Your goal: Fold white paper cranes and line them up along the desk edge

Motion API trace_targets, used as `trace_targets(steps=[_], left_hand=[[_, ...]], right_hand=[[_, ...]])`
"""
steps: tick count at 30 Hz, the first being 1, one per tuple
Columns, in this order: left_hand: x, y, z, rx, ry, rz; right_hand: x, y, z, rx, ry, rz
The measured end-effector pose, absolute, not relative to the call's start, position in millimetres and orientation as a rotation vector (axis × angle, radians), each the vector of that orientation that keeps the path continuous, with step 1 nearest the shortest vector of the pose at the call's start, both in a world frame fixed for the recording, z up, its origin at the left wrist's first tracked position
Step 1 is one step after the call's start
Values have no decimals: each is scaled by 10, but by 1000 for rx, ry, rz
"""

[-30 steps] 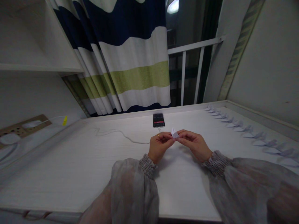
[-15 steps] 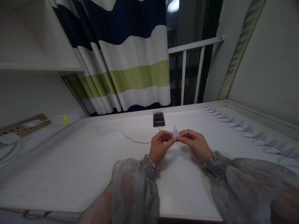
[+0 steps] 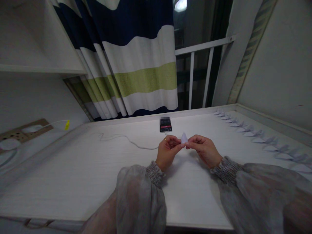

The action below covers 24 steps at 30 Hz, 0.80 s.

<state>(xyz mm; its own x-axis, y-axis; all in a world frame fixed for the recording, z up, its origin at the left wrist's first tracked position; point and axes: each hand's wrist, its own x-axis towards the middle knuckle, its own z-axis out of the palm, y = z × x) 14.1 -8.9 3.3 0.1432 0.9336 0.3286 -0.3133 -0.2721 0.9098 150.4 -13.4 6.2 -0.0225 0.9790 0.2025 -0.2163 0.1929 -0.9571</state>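
A small piece of folded white paper [image 3: 184,138] stands pointed end up between my hands, above the white desk [image 3: 109,182]. My left hand [image 3: 168,150] pinches its lower left side between thumb and fingers; a ring shows on one finger. From the other side, my right hand [image 3: 203,150] grips the lower right edge, also in a pinch. The fingertips of both hands nearly meet at the paper's base and hide part of it. Along the right side of the desk runs a row of several folded white paper pieces [image 3: 257,134], similar in colour.
A phone [image 3: 165,124] lies behind my hands, with a white cable [image 3: 136,145] running left over the desk. A power strip [image 3: 25,132] with plugs is at the left wall. A striped curtain [image 3: 146,78] and white window railing [image 3: 191,78] stand at the back.
The folded paper has turned slightly between my fingers: its split top now looks like a single broader point. My right fingertips have shifted a little; both hands stay in place.
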Motion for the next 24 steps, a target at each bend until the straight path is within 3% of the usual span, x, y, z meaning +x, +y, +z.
trace_targets(steps=[24], left_hand=[[135, -44, 19, 1201, 807, 1249]], right_hand=[[1474, -120, 37, -978, -1184, 1286]])
